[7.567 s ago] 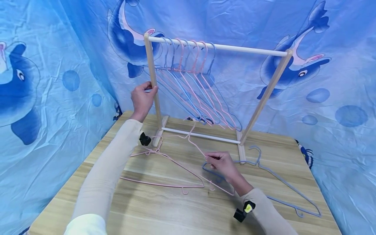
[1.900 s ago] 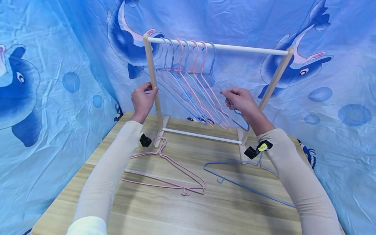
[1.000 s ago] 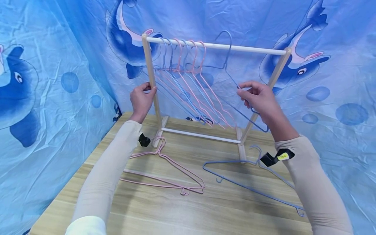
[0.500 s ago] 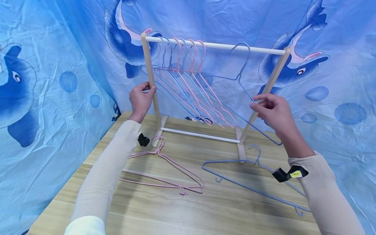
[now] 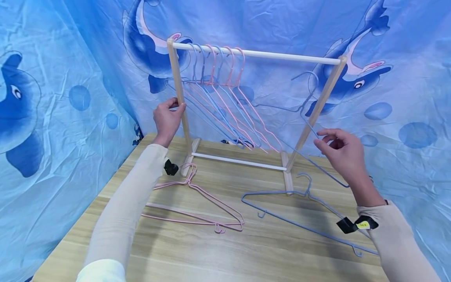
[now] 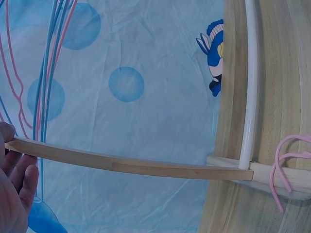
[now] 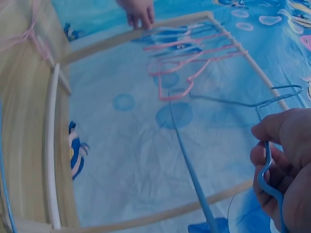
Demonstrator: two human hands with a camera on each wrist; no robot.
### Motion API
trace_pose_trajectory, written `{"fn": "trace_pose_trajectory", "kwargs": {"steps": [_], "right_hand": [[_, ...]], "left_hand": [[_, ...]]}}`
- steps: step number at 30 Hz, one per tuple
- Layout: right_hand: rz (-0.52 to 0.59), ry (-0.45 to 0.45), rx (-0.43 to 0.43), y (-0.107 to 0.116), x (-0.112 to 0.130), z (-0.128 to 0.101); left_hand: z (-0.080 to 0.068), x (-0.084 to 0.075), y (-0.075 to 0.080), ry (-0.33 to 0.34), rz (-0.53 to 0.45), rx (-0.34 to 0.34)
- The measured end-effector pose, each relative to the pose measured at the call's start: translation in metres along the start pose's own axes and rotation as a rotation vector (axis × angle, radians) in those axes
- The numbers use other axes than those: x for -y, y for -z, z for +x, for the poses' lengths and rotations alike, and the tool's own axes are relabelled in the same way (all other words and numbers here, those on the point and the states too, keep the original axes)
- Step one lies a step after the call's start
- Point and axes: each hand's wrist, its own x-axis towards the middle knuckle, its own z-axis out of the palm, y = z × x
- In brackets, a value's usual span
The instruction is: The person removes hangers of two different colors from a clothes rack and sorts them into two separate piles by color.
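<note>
Right hand (image 5: pixel 343 150) pinches a blue wire hanger (image 5: pixel 310 117), off the rack's rail (image 5: pixel 282 56), beyond the desk's far right corner. Left hand (image 5: pixel 167 119) grips the rack's left post (image 5: pixel 177 94). Likely next: lower it flat beside the blue hanger on the desk (image 5: pixel 303 203).

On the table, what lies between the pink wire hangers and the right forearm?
In the head view, a blue wire hanger lies flat on the wooden table.

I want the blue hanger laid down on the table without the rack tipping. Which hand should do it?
The right hand: it already pinches the blue hanger, whose hook is off the rail. The left hand grips the rack's left post, probably steadying it.
</note>
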Motion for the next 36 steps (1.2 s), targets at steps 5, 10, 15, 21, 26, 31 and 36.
{"fn": "trace_pose_trajectory", "kwargs": {"steps": [5,10,15,21,26,31,36], "right_hand": [[-0.037,0.074,-0.077,0.005,-0.014,-0.008],[-0.073,0.120,-0.107,0.012,-0.027,-0.017],[-0.097,0.207,-0.154,0.018,-0.046,-0.030],[-0.085,0.197,-0.174,0.027,-0.069,-0.049],[-0.105,0.181,-0.161,0.037,-0.089,-0.062],[-0.142,0.152,-0.134,0.043,-0.106,-0.077],[-0.185,0.119,-0.098,0.042,-0.119,-0.093]], "left_hand": [[0.000,0.000,0.000,-0.004,0.000,-0.002],[0.000,0.000,0.000,0.003,-0.003,-0.009],[0.000,0.001,-0.001,-0.002,0.004,-0.012],[0.001,0.000,0.000,0.007,0.007,-0.004],[0.001,0.000,0.000,0.003,0.004,-0.007],[0.001,0.000,-0.001,0.004,0.004,-0.007],[0.001,0.000,0.000,0.001,0.004,-0.006]]}}
